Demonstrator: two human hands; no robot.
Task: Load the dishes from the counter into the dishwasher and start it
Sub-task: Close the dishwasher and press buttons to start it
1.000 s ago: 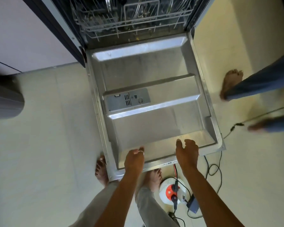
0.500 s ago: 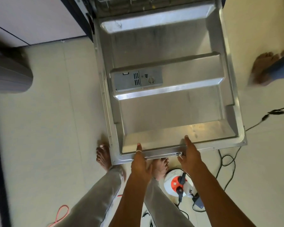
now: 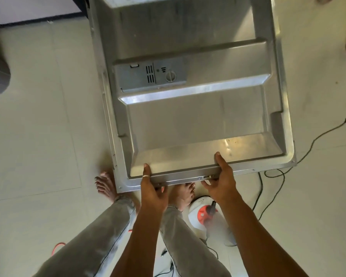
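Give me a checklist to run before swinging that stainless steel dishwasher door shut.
1. Left hand gripping the front edge of the stainless steel dishwasher door: ok.
2. Right hand gripping the same edge: ok.
3. Inner door panel free of loose items: ok.
4. Grey detergent dispenser lid closed: ok, looks flush.
5. Racks pushed in and dishes loaded: cannot tell, out of view.
6. Bare feet and the white and orange round device under the door edge: not ok for lowering, fine for lifting.

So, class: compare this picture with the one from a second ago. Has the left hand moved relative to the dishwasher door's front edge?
Yes. The left hand has closed onto the dishwasher door edge, thumb on top and fingers curled underneath.
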